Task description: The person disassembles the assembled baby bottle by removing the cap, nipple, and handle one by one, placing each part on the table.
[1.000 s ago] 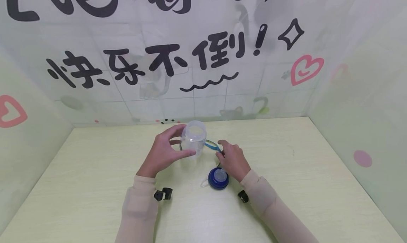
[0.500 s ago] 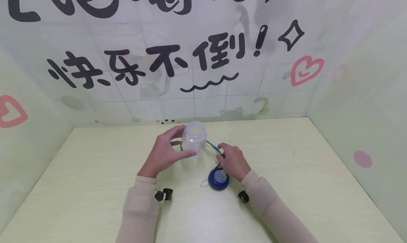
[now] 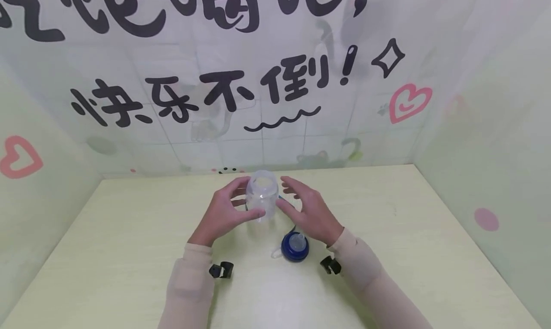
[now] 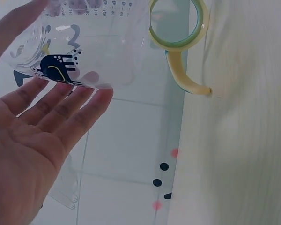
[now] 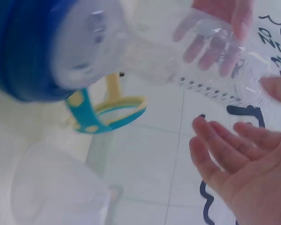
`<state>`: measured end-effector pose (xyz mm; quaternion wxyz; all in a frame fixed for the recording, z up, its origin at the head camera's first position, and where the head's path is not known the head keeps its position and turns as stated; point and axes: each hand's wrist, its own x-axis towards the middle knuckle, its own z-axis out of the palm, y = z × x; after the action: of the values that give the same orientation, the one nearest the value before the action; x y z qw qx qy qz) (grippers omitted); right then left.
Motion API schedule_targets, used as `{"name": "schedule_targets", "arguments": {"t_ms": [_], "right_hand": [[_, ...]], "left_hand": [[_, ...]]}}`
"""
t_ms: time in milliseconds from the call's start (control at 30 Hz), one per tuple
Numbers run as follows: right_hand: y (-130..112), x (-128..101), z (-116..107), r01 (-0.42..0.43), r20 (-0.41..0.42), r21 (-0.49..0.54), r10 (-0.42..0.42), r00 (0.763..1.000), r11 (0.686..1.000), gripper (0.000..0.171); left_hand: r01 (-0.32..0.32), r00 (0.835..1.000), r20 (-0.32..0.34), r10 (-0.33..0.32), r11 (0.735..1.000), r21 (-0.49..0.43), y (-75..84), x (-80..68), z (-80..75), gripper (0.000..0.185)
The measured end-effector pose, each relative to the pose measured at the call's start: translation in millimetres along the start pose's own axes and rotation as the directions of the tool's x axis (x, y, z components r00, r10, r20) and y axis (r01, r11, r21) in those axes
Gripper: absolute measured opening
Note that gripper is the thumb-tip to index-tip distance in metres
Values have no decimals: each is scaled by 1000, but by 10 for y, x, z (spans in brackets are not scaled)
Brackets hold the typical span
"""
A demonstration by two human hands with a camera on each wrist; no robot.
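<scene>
My left hand [image 3: 228,212] grips a clear baby bottle [image 3: 263,197] with a wide open neck, fingers along its far side and thumb at the near side. In the left wrist view, the bottle [image 4: 103,42] shows printed marks and a dark bird picture. To its right, my right hand [image 3: 312,212] has fingers spread and holds nothing; in the right wrist view, its fingertips [image 5: 199,123] are apart from the bottle. A blue collar with a clear teat [image 3: 295,246] sits on the table below. Beyond the bottle stands a yellow-and-blue handle ring [image 5: 107,115], mostly hidden in the head view.
A translucent dome-shaped cover [image 5: 58,187] stands near the blue collar in the right wrist view. The pale table [image 3: 129,252] ends at a printed back wall [image 3: 206,152], with side walls left and right.
My right hand has let go of the handle ring and moved up and left beside the bottle, its fingers spreading. The left hand keeps its grip. The head view has tilted up slightly.
</scene>
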<state>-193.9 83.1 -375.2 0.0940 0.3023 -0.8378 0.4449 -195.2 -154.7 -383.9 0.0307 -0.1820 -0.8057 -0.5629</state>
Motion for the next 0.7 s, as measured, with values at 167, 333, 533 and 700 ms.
{"name": "schedule_targets", "arguments": {"t_ms": [167, 333, 533, 700], "right_hand": [[-42, 67, 92, 33, 92, 101, -42, 995, 994, 52], [-18, 34, 203, -3, 105, 79, -5, 994, 997, 53], [-1, -11, 302, -9, 116, -33, 13, 993, 999, 54], [-21, -25, 341, -14, 124, -92, 25, 992, 996, 53]], "left_hand": [[51, 998, 32, -51, 999, 3, -37, -51, -45, 74], [97, 993, 71, -98, 995, 16, -88, -96, -75, 75], [140, 984, 111, -143, 990, 29, -152, -143, -106, 71], [157, 977, 142, -160, 987, 27, -197, -162, -126, 69]]}}
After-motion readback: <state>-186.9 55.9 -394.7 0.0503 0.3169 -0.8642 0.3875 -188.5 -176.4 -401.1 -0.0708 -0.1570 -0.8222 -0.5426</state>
